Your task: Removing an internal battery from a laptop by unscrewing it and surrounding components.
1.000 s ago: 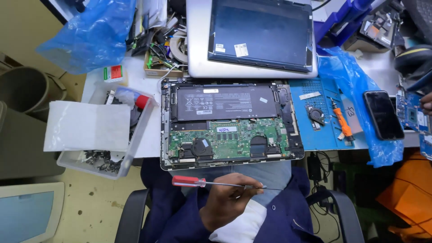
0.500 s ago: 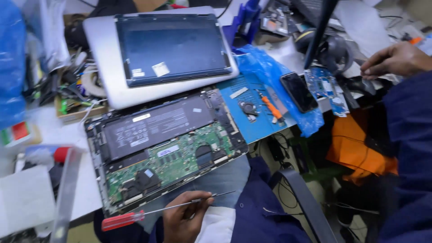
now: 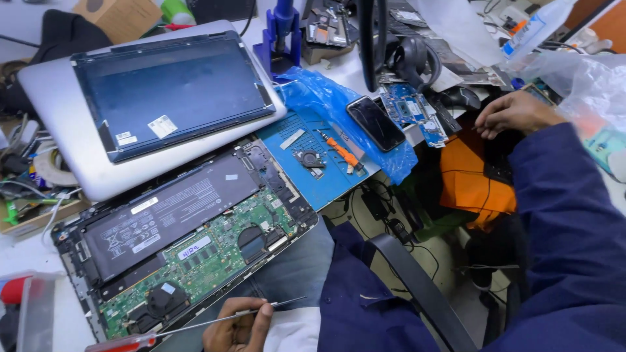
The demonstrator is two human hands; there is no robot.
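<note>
While the opened laptop point(image 3: 189, 248) lies on my cluttered bench point(image 3: 19, 254), my left hand point(image 3: 238, 326) grips a red-handled screwdriver point(image 3: 195, 324). My right hand point(image 3: 515, 112), fingers curled, rests among parts far right.

Opened laptop base point(image 3: 182, 254) before lid panel point(image 3: 163, 91); repair mat point(image 3: 313, 160) right; phone point(image 3: 375, 122) beyond mat.

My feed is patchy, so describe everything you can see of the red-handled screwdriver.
The screwdriver has a translucent red handle at the bottom edge, partly cut off, and a long thin bare-metal shaft running up and right to a slim tip. It lies almost flat, slightly tilted. The left hand holds the shaft near its middle, fingers curled over it. It sits just below the opened laptop base; whether it touches that is unclear.
</note>
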